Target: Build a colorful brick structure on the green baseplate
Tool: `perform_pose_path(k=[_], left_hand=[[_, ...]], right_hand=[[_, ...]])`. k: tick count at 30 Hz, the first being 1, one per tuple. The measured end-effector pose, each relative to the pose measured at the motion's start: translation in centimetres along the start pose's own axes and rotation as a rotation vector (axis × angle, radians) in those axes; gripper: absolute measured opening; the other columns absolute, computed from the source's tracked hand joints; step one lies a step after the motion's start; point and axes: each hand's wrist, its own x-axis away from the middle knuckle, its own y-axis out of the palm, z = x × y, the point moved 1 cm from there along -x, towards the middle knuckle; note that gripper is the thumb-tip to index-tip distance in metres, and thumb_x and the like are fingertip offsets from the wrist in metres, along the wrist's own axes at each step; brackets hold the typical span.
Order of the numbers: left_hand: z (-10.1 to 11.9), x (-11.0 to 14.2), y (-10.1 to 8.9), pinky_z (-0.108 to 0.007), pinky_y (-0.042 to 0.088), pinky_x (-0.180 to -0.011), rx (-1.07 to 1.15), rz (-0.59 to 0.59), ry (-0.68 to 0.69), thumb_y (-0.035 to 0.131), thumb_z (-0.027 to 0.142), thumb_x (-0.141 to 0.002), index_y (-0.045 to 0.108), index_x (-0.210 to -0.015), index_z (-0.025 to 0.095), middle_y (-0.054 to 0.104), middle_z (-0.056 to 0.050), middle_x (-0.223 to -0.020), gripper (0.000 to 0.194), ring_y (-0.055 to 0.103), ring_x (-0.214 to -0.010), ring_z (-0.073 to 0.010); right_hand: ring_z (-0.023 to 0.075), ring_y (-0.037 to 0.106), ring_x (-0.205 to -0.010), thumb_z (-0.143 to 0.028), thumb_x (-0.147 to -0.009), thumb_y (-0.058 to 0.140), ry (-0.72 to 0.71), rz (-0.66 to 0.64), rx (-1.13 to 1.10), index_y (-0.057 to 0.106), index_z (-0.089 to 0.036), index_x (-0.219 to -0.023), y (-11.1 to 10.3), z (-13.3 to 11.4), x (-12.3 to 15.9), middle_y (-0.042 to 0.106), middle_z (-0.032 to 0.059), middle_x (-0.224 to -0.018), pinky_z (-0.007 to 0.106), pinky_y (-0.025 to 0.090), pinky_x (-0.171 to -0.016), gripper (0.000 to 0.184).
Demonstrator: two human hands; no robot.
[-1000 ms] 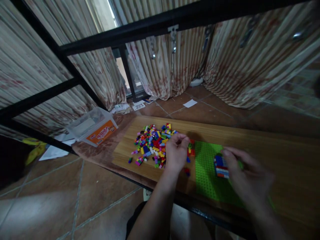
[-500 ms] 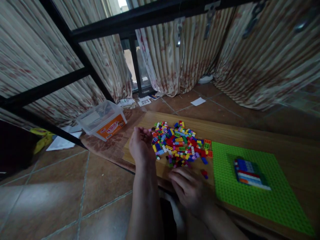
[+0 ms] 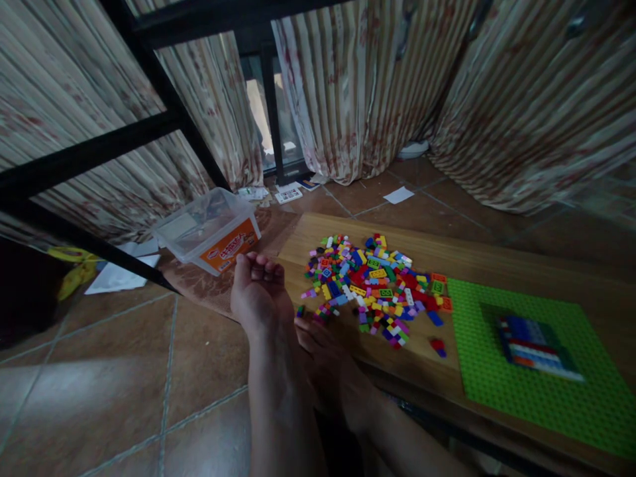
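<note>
My left hand [image 3: 261, 291] is held palm up beyond the left end of the wooden table [image 3: 497, 265], its fingers curled in. Whatever lies inside those fingers, if anything, is hidden. Low at the table's near edge is my right hand [image 3: 325, 354], partly behind my left wrist. Its fingertips are blurred and half covered, so their grip does not show. Just above them lie a few small loose bricks [image 3: 325, 311]. A wide heap of colourful toy bricks [image 3: 377, 273] spreads over the table to the right of both hands.
A green baseplate [image 3: 489, 358] on the right bears a flat block of stacked bricks [image 3: 534, 344]. Left of the table, a clear plastic tub [image 3: 199, 218] with an orange label rests on a brown mat [image 3: 199, 285]. A black metal frame [image 3: 154, 79] and striped curtains [image 3: 342, 99] stand behind.
Both hands have moved left: the left one past the table's end, the right one behind the left wrist. Some bricks in the heap's near part lie differently. The view has shifted slightly.
</note>
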Motion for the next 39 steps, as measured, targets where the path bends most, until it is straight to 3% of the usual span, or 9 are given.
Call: perform_pose_path(k=[8,13,17,23,29,39], left_hand=[[0.5,-0.3,-0.3,-0.018,0.042,-0.055,0.048,-0.002,-0.05,0.059,0.025,-0.082,0.053,-0.07,0.018,0.053,0.007,-0.056,0.016,0.051,-0.048,-0.0045],[0.6,0.0,0.0,-0.017,0.041,-0.054,0.073,0.04,-0.05,0.056,0.022,-0.084,0.054,-0.072,0.017,0.053,0.006,-0.056,0.014,0.05,-0.048,-0.0042],[0.4,0.1,0.1,-0.018,0.041,-0.055,0.079,0.038,-0.06,0.056,0.025,-0.085,0.055,-0.07,0.017,0.053,0.006,-0.056,0.017,0.05,-0.048,-0.0048],[0.1,0.0,0.1,-0.018,0.041,-0.055,0.07,0.02,-0.063,0.059,0.025,-0.083,0.054,-0.07,0.017,0.053,0.007,-0.057,0.016,0.05,-0.048,-0.004],[0.0,0.3,0.4,-0.019,0.041,-0.053,0.088,0.054,-0.083,0.055,0.024,-0.085,0.054,-0.07,0.016,0.053,0.006,-0.057,0.017,0.049,-0.047,-0.0047],[0.2,0.2,0.5,-0.018,0.041,-0.055,0.066,0.019,-0.093,0.057,0.023,-0.084,0.054,-0.071,0.016,0.053,0.006,-0.058,0.015,0.05,-0.048,-0.0043]], right_hand=[[0.0281,0.029,-0.141,-0.024,-0.088,0.052,0.107,0.032,0.032,0.04,-0.013,-0.142,1.7,0.7,-1.8,0.039,0.0161,-0.149,0.048,0.032,-0.115,0.056],[0.0302,0.028,-0.141,-0.023,-0.088,0.052,0.144,0.077,0.089,0.043,-0.011,-0.139,0.8,1.9,-0.9,0.04,0.0166,-0.148,0.052,0.034,-0.113,0.053],[0.0305,0.038,-0.135,-0.027,-0.091,0.05,0.199,0.123,0.124,0.046,-0.014,-0.136,-0.6,2.9,-0.1,0.048,0.0147,-0.142,0.053,0.04,-0.108,0.047],[0.0268,0.055,-0.111,-0.018,-0.089,0.051,0.299,0.29,0.167,0.057,-0.017,-0.121,-2.4,3.6,1.1,0.064,0.0111,-0.115,0.047,0.047,-0.097,0.032],[0.0259,0.053,-0.103,-0.018,-0.089,0.053,0.405,0.53,0.321,0.064,-0.016,-0.11,-4.0,5.5,0.6,0.066,0.0096,-0.108,0.042,0.046,-0.091,0.024],[0.0294,0.049,-0.104,-0.017,-0.084,0.059,0.542,0.39,0.37,0.069,-0.021,-0.104,-3.5,6.4,-2.3,0.071,0.0056,-0.1,0.045,0.038,-0.09,0.022]])
